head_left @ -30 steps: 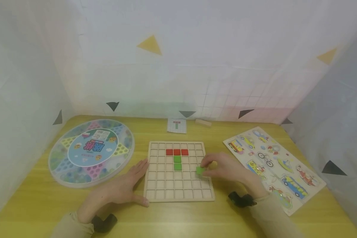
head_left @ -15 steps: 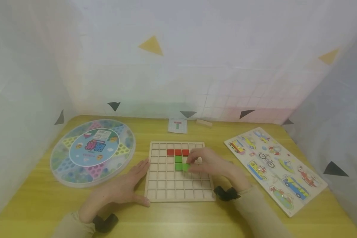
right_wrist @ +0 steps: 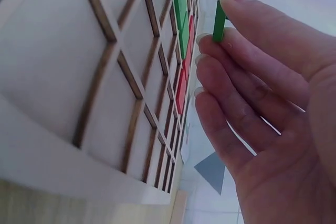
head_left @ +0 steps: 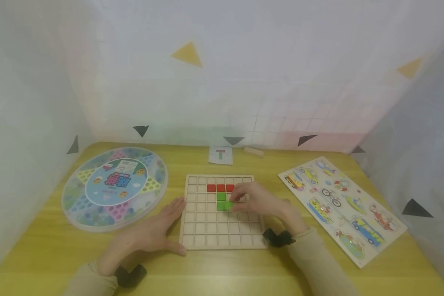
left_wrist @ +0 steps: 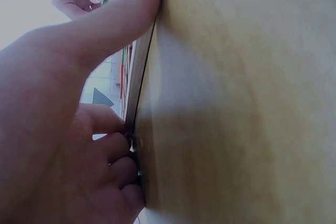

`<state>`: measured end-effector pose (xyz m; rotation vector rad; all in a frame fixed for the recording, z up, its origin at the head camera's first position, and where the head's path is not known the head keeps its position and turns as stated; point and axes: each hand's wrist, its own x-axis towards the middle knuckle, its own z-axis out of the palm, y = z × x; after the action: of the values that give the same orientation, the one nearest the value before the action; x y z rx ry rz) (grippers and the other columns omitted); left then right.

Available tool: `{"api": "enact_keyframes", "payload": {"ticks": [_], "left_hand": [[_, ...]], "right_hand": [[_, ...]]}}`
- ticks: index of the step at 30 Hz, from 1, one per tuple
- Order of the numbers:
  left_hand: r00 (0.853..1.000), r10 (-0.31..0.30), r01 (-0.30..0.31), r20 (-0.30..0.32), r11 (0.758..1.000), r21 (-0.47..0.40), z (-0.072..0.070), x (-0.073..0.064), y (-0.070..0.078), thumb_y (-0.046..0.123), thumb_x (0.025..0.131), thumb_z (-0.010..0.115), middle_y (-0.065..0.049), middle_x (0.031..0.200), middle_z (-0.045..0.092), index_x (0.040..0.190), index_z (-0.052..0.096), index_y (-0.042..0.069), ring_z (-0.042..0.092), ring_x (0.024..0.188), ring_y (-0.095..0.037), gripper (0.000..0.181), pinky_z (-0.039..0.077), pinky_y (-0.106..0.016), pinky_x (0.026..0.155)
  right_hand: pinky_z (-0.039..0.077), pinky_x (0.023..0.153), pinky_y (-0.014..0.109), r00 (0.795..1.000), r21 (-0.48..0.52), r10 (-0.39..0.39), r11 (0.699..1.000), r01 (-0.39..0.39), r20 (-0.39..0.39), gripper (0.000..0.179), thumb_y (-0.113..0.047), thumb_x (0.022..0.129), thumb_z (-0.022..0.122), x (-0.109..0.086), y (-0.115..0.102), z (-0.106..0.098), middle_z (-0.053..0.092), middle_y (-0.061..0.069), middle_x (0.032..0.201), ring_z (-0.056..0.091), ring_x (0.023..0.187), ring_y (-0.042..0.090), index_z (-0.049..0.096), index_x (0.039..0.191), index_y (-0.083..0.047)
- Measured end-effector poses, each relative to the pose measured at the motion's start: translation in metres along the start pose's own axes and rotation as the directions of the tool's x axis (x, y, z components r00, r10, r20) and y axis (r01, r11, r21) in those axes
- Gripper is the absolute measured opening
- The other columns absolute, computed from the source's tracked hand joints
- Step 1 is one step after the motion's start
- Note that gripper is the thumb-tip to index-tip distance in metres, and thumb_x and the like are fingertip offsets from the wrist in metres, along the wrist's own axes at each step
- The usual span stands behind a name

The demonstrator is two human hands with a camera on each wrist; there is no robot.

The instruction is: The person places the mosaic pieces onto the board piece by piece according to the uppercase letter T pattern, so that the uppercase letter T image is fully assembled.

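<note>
A square wooden grid board [head_left: 222,239] lies on the table. Three red square tiles [head_left: 220,188] form a row in its upper part, and two green square tiles [head_left: 221,196] run down from the middle one. Between thumb and fingertips my right hand [head_left: 260,199] pinches another green square tile [right_wrist: 219,17], which the right wrist view shows held above the board surface. In the head view it overlaps the right side of the lower green tile. My left hand [head_left: 151,232] rests at the board's left edge, fingers extended and thumb near the front corner.
Behind the board lie a paper card [head_left: 220,156] with a red and green T pattern and a small wooden block [head_left: 253,152]. A round game box [head_left: 71,205] stands at left. A vehicle-picture puzzle board [head_left: 342,209] lies at right.
My right hand has carried the green tile leftward from the board's right side to the lower green tile. During the last half second it has shifted only slightly. The left hand stays in place.
</note>
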<state>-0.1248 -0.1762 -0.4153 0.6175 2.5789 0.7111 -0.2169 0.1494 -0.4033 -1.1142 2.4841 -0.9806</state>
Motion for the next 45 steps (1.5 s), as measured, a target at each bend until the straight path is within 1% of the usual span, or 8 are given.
{"api": "enact_keyframes", "payload": {"ticks": [7,13,20,23,29,33,41,45], "left_hand": [[1.0,0.001,-0.001,-0.001,1.0,-0.006,0.0,0.0,0.0,0.067,0.07,0.077,-0.011,0.168,-0.002,0.161,0.007,0.011,0.002,0.154,-0.037,0.128,0.012,-0.056,0.123],[1.0,0.0,0.0,-0.005,1.0,-0.006,0.0,0.0,0.0,0.068,0.07,0.077,-0.011,0.168,-0.002,0.161,0.007,0.01,0.003,0.154,-0.038,0.129,0.012,-0.057,0.123],[1.0,0.0,0.0,-0.009,1.0,-0.007,0.0,0.0,0.0,0.068,0.069,0.077,-0.012,0.168,-0.001,0.161,0.007,0.01,0.003,0.153,-0.039,0.129,0.013,-0.058,0.123],[1.0,0.003,-0.003,-0.008,1.0,-0.001,0.0,0.0,0.0,0.069,0.07,0.076,-0.011,0.168,-0.001,0.161,0.008,0.01,0.003,0.153,-0.039,0.128,0.013,-0.057,0.123],[1.0,0.001,-0.001,-0.006,1.0,0.001,0.0,0.001,-0.001,0.069,0.07,0.075,-0.01,0.168,-0.002,0.162,0.008,0.011,0.003,0.154,-0.038,0.128,0.013,-0.057,0.123],[1.0,-0.008,0.008,-0.004,1.0,0.002,0.001,0.001,-0.002,0.069,0.069,0.076,-0.009,0.168,-0.002,0.162,0.007,0.012,0.003,0.154,-0.037,0.128,0.013,-0.057,0.123],[1.0,-0.025,0.025,0.0,1.0,0.009,0.003,0.0,-0.003,0.07,0.068,0.076,-0.006,0.168,-0.004,0.162,0.006,0.015,0.002,0.154,-0.033,0.129,0.013,-0.055,0.123],[1.0,-0.024,0.024,-0.003,1.0,0.007,0.003,0.001,-0.003,0.069,0.068,0.077,-0.007,0.168,-0.003,0.162,0.006,0.015,0.002,0.154,-0.034,0.129,0.013,-0.055,0.123]], "right_hand": [[0.056,0.087,0.033,0.999,0.002,0.031,1.0,-0.031,0.015,0.014,-0.026,0.088,0.078,0.003,-0.006,0.005,0.067,-0.011,0.097,0.06,0.091,0.012,0.076,0.099,-0.019],[0.055,0.086,0.032,0.999,0.007,0.038,0.999,-0.038,0.01,0.013,-0.024,0.088,0.078,0.006,-0.011,0.011,0.065,-0.012,0.096,0.059,0.092,0.013,0.076,0.099,-0.018],[0.054,0.084,0.028,1.0,-0.095,-0.008,0.995,0.009,0.016,0.014,-0.022,0.087,0.079,0.009,-0.01,0.019,0.064,-0.008,0.101,0.059,0.094,0.013,0.077,0.098,-0.014],[0.054,0.081,0.028,1.0,-0.111,-0.018,0.994,0.02,0.025,0.014,-0.022,0.086,0.08,0.008,-0.009,0.02,0.064,-0.006,0.102,0.059,0.093,0.014,0.077,0.097,-0.014],[0.054,0.08,0.028,0.999,-0.102,-0.029,0.994,0.032,0.026,0.013,-0.022,0.085,0.081,0.008,-0.007,0.022,0.063,-0.007,0.101,0.057,0.092,0.013,0.077,0.094,-0.015],[0.053,0.082,0.028,0.999,-0.094,-0.024,0.995,0.026,0.03,0.013,-0.022,0.084,0.082,0.007,-0.006,0.022,0.062,-0.01,0.102,0.056,0.094,0.011,0.078,0.094,-0.015],[0.05,0.086,0.029,0.999,-0.067,0.008,0.998,-0.005,0.045,0.012,-0.024,0.082,0.083,0.006,-0.007,0.023,0.061,-0.012,0.104,0.054,0.098,0.01,0.077,0.092,-0.018],[0.05,0.087,0.03,0.999,-0.058,0.021,0.998,-0.018,0.038,0.012,-0.022,0.081,0.084,0.007,-0.008,0.023,0.062,-0.009,0.106,0.054,0.099,0.01,0.077,0.09,-0.017]]}}
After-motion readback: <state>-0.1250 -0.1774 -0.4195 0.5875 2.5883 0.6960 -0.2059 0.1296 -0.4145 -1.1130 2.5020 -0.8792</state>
